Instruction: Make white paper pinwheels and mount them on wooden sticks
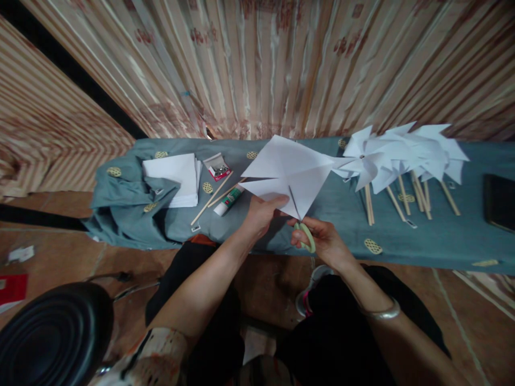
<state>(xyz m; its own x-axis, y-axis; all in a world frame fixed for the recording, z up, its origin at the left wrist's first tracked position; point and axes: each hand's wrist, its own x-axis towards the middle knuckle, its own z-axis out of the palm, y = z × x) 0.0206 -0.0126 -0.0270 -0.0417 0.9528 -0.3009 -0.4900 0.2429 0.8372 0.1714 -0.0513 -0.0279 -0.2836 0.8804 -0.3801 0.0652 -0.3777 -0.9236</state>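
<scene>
A white sheet of paper (298, 161), turned like a diamond, is held up over the table's near edge. My left hand (261, 214) grips it at its lower left side, thumb on top. One slit runs inward from the paper's left corner. In my right hand (322, 238) are scissors (308, 238) with pale green handles, fingers through the loops. Their blades are at the paper's near corner, and one blade lies over its face. Finished paper pinwheels (402, 155) on wooden sticks lie overlapping to the right of the sheet.
On the blue-grey cloth (257, 241) lie a stack of white paper (173, 177), an open red box of small metal pins (219, 167), wooden sticks (211, 198) and a glue stick (228, 200). A dark phone (499, 201) is far right. A black round stool (52, 332) stands lower left.
</scene>
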